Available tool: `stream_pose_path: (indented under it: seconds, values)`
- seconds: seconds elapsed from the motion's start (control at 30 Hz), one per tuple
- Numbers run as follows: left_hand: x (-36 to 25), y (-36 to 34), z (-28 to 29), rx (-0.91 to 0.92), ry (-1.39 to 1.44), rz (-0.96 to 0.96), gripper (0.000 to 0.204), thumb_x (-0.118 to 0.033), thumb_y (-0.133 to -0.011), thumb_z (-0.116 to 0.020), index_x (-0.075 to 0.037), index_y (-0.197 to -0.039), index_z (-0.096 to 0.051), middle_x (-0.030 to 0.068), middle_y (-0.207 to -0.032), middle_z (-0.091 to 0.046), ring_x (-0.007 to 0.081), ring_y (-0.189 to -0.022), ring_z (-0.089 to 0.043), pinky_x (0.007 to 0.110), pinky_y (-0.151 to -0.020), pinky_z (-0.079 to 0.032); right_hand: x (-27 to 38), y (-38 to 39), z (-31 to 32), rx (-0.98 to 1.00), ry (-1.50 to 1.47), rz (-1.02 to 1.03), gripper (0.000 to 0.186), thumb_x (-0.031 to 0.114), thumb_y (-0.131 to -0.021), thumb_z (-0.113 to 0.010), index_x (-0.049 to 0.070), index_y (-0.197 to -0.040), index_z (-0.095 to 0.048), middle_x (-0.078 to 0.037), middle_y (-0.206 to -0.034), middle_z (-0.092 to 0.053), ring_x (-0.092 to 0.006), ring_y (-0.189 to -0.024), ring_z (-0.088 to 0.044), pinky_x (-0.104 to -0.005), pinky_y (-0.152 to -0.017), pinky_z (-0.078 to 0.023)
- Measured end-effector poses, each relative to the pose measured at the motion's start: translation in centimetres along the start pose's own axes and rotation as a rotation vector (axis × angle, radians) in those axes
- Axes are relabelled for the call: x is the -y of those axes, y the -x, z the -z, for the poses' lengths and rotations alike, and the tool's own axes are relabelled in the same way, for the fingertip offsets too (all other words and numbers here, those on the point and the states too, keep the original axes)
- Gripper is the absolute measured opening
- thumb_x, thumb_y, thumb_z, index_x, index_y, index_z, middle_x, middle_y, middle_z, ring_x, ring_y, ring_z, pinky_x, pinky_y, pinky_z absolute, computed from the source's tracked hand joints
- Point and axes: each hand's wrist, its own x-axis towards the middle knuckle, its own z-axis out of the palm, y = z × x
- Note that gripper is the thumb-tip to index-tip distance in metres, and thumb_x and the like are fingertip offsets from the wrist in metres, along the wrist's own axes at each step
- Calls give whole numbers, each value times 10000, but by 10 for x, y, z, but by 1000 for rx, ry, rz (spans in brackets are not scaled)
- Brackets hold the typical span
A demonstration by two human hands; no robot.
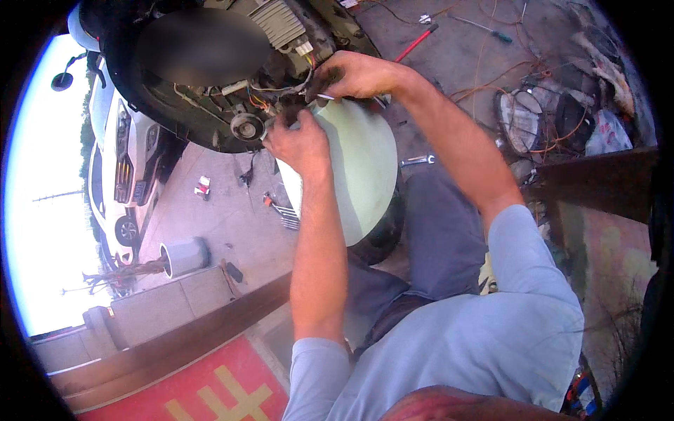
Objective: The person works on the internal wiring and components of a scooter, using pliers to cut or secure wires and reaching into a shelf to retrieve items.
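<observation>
Wiring bundle [281,95] in the opened scooter body [210,84] sits far, above the pale green panel [358,168]. Left hand [300,140] fingers are curled shut, on what I cannot tell. Right hand [354,74] fingers pinch the wires.

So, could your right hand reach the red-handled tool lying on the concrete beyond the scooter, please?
Probably yes: the right hand is busy at the scooter's wiring, but the red-handled tool lies just past it on open concrete with nothing between them.
</observation>
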Motion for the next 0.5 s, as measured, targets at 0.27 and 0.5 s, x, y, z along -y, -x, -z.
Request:
stream_pose_path:
  seconds: [0.27, 0.5]
  values:
    - [-1, -5, 5, 13, -47, -88, 339, -220, -823, -642, 4, -1069, -710, 224, -1058, -700, 426, -1015, -589, 512, -927, -430, -10, -1, -25, -203, 173, 81, 349, 205, -910, -702, -17, -1178, -677, -215, -1127, -697, -342, -1044, -657, -411, -938, -497]
    - [-20, 3, 8, 32, -174, -147, 368, -216, -873, -632, -12, -1179, -646, 184, -1068, -701, 406, -1043, -592, 554, -949, -389, -14, 14, -31, -206, 208, 175, 337, 253, -951, -666, 2, -1175, -678, -202, -1095, -667, -367, -1046, -630, -427, -930, -488]
